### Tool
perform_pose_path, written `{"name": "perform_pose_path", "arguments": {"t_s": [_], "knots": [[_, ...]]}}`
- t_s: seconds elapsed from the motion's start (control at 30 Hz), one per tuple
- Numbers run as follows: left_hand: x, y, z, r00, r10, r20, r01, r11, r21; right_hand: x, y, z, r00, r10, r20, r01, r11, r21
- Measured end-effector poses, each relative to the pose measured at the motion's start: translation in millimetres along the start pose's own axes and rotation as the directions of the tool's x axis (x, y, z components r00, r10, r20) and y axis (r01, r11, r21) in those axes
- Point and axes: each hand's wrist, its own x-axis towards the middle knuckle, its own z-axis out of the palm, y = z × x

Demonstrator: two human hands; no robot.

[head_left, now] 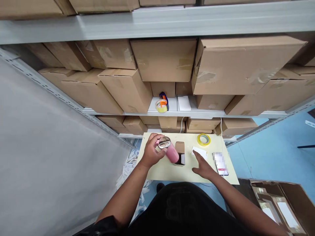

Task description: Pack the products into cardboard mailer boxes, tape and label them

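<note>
Head view: I see the pink tumbler (173,155) above the table (157,172), overlapping the open box (180,147); whether they touch, I can't tell. Fingers of the left hand (150,153) grasp its lid end; the right hand (203,167) is empty, fingers spread. With only that one-ended hold, I judge it could slip, or its base snag the box rim. Its long axis slants, lid up-left, base down-right.
</note>
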Motion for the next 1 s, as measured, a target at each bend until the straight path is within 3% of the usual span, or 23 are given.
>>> {"name": "perform_pose_path", "arguments": {"t_s": [0.1, 0.2, 0.33, 0.43, 0.6, 0.67, 0.73, 0.8, 0.9, 1.0], "knots": [[-2, 11, 6.1, 1.000, 0.001, 0.014, 0.000, 0.995, -0.097, -19, -35, -22, 0.993, -0.104, -0.063, 0.111, 0.985, 0.130], [-1, 20, 23.5, 1.000, -0.025, 0.015, 0.028, 0.974, -0.225, -19, -86, -25, 0.964, -0.266, -0.003, 0.250, 0.902, 0.353], [-4, 31, 55.9, 0.987, -0.160, -0.020, 0.128, 0.851, -0.509, -11, -134, -14, 0.917, -0.357, 0.177, 0.134, 0.693, 0.708], [-19, 39, 83.0, 0.959, -0.270, -0.087, 0.157, 0.761, -0.629, -13, -138, -9, 0.935, -0.333, 0.119, 0.138, 0.653, 0.745], [-53, 55, 120.0, 0.897, -0.434, -0.084, 0.287, 0.715, -0.638, -21, -117, -11, 0.960, -0.278, -0.015, 0.230, 0.763, 0.605], [-58, 60, 126.0, 0.886, -0.458, -0.079, 0.299, 0.692, -0.657, -25, -114, -13, 0.950, -0.312, -0.013, 0.250, 0.733, 0.633], [-58, 65, 126.2, 0.881, -0.461, -0.104, 0.261, 0.659, -0.706, -28, -116, -15, 0.943, -0.334, 0.013, 0.219, 0.646, 0.731], [-55, 70, 121.9, 0.876, -0.458, -0.149, 0.200, 0.627, -0.753, -32, -123, -16, 0.940, -0.320, 0.116, 0.092, 0.566, 0.819], [-52, 75, 110.4, 0.891, -0.429, -0.150, 0.165, 0.613, -0.772, -37, -133, -11, 0.923, -0.295, 0.248, -0.064, 0.519, 0.853], [-57, 74, 96.5, 0.923, -0.368, -0.113, 0.195, 0.701, -0.686, -41, -139, -2, 0.949, -0.282, 0.139, 0.047, 0.562, 0.826]]}}
